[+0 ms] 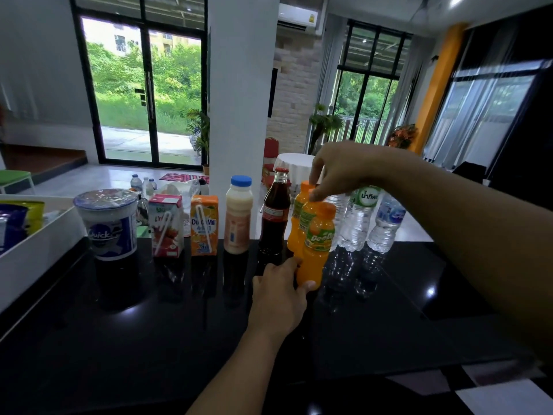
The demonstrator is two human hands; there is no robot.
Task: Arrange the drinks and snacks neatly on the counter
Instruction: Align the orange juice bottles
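Drinks stand in a row along the far edge of the black desk [149, 339]. Just right of the cola bottle [275, 211], the left hand [279, 292] curls round the base of the front orange bottle [317, 250]. The right hand [341, 172] pinches the cap of the rear orange bottle [305, 218]. Water bottles [359, 217] stand farther right. Open desk surface lies nearer than the cola bottle.

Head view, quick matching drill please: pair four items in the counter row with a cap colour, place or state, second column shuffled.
1. milky bottle
2. dark glass bottle
3. Quick cup
4. front orange bottle

A. red cap
B. left end of the row
C. left hand holds its base
D. blue cap

Pairs: 1-D, 2-A, 3-B, 4-C.
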